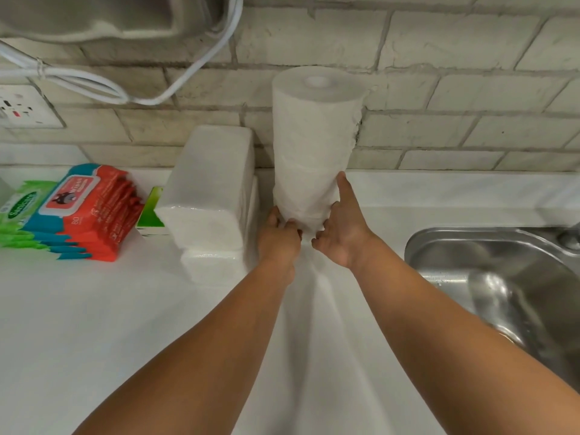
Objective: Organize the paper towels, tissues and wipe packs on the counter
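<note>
Flanking the held paper towel roll (314, 142): tissue packs (210, 196), sink (502, 277).

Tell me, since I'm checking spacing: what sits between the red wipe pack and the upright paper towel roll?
In the head view, a green box and stacked white tissue packs lie between the red wipe pack and the paper towel roll.

On the counter (94, 309), wipe packs (91, 211) lie left of tissue packs (210, 196), paper towels (314, 139) right.

Tall white paper towel roll (314, 146) looks soft, matt; steel sink (502, 277) shiny; white counter (94, 309) smooth; brick wall (455, 73) rough.
</note>
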A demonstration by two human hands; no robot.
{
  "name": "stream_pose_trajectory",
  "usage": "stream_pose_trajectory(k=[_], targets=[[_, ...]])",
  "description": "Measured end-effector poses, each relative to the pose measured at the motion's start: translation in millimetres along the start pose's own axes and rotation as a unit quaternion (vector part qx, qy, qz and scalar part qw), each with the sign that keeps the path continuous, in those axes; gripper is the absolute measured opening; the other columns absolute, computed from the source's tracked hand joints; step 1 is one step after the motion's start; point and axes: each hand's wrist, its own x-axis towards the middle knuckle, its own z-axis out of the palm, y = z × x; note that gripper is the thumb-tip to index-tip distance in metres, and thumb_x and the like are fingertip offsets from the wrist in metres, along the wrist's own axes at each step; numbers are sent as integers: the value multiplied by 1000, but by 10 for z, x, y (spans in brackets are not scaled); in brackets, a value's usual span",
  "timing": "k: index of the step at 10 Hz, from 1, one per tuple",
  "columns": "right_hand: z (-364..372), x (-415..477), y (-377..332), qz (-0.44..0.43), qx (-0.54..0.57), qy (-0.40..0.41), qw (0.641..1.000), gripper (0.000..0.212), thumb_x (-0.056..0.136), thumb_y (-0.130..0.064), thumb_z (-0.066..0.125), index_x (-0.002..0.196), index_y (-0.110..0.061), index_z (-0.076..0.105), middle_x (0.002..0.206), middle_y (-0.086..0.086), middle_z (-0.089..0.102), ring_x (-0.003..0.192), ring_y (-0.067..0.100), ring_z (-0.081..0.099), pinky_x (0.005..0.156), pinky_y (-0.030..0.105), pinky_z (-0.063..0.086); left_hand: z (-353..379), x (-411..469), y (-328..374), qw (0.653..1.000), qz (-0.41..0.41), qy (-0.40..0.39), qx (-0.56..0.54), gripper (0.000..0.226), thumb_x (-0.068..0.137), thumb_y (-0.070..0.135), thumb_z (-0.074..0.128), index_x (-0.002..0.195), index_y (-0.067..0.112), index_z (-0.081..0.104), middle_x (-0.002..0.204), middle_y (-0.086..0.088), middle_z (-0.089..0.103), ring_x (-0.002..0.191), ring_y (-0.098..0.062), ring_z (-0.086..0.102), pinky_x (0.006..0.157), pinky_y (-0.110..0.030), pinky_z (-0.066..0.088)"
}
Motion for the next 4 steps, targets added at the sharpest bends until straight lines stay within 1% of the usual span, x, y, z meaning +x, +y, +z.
stream_pose_trajectory(k=[1, 2, 3, 4], targets=[[-5, -65, 56, -3, -17, -5, 1000, 65, 85, -83, 35, 130, -40, 53, 138, -8, 59, 133, 18, 53, 112, 34, 28, -45, -41, -36, 997, 24, -22, 75, 43, 96, 16, 53, 136, 33, 52, 129, 12, 65, 114, -19, 67, 104, -43, 54], [3, -235, 148, 6, -52, -3, 999, 72, 86, -81, 39, 147, -43, 38, 149, -10, 46, 143, 20, 40, 124, 44, 20, -108, -156, -28, 988, 40, -43, 143, 64, 87, 35, 54, 149, 34, 37, 136, 5, 60, 117, -24, 65, 100, -47, 56], [-57, -413, 264, 16, -80, 18, 997, 83, 87, -77, 45, 157, -40, 18, 165, -2, 23, 153, 24, 19, 125, 48, 14, -192, -294, -34, 978, 64, -60, 188, 57, 91, 42, 51, 146, 37, 39, 134, 6, 61, 118, -25, 64, 102, -51, 54], [-86, -691, 366, 0, -112, 53, 992, 77, 91, -72, 46, 156, -36, 25, 160, -2, 32, 150, 23, 26, 123, 46, 20, -310, -474, 5, 971, 70, -66, 221, 54, 101, 38, 51, 153, 30, 37, 150, 6, 50, 133, -23, 53, 110, -42, 46]])
